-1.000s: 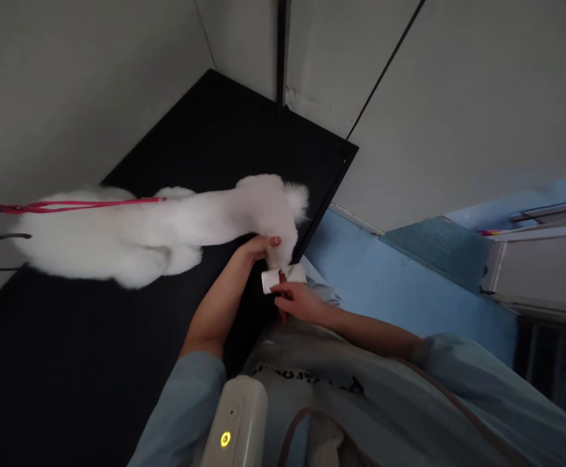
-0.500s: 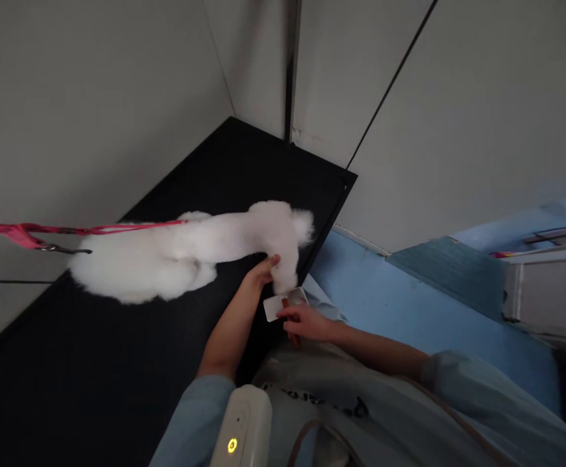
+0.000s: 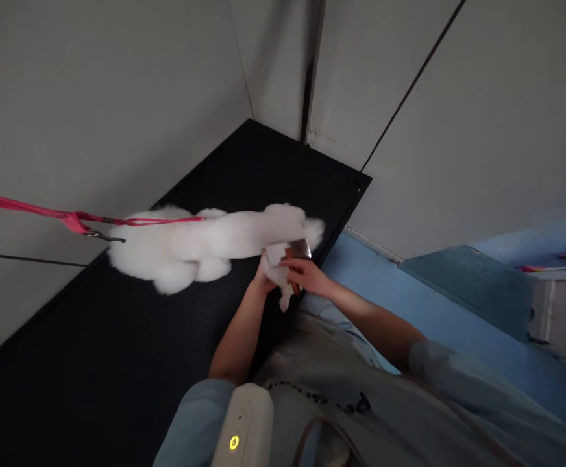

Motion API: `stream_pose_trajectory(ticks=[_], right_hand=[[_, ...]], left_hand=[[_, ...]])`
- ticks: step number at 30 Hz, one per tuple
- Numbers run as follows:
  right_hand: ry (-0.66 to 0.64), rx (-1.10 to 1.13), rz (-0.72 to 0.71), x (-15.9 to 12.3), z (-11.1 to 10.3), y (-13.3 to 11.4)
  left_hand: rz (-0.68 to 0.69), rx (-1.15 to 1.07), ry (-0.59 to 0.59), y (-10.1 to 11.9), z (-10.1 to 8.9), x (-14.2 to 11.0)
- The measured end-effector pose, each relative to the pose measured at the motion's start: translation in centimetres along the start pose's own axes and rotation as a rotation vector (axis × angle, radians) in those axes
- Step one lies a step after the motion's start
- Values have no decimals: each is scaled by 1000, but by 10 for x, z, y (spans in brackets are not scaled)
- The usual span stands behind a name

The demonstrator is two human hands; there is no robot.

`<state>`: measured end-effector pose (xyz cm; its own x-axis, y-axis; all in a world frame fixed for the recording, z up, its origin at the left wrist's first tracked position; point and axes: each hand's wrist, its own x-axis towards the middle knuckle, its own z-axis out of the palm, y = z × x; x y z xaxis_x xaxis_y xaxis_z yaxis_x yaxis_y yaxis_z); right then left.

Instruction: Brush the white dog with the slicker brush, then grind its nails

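Note:
A white fluffy dog (image 3: 239, 235) stands on a black grooming table (image 3: 166, 363), its rump toward the table's right end. My left hand (image 3: 262, 279) is closed around the dog's near hind leg (image 3: 279, 275), which is drawn out toward me; most of its fingers are hidden behind fur and brush. My right hand (image 3: 309, 275) grips the brown handle of a slicker brush (image 3: 301, 248). The wide brush head lies against the upper part of that leg, close to my left hand.
A pink leash (image 3: 24, 206) with a metal clip runs from the dog to the left. Grey wall panels (image 3: 117, 78) stand behind the table. A white device (image 3: 244, 425) with a yellow light is at my chest. Blue floor (image 3: 361, 272) shows at right.
The brush in my right hand has moved up from the paw to the upper hind leg. My left hand stays on the leg. The dog's front end and leash have shifted in view.

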<state>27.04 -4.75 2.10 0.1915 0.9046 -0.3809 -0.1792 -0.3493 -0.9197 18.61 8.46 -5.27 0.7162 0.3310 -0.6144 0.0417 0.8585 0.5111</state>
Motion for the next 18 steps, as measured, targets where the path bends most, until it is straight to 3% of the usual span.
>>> stream_pose_trajectory(ticks=[2,6,7,10,12,16,18], right_hand=[[-33,-10,78,-2,4,6],[-259,-11,207,-13,8,5],[-250,-15,172,-11,7,1],[-53,-56,16,1,7,-6],[19,-90,12,2,13,0],[-150,-87,160,-13,32,18],[-177,-95,135,-14,34,16]], left_hand=[[3,-25,69,5,-4,-1],[-38,29,164,11,-15,-8],[-38,45,163,12,-18,-10],[4,82,162,17,-21,-10],[82,100,228,19,-23,-9],[175,117,363,18,-25,-7],[184,70,325,17,-25,-6]])
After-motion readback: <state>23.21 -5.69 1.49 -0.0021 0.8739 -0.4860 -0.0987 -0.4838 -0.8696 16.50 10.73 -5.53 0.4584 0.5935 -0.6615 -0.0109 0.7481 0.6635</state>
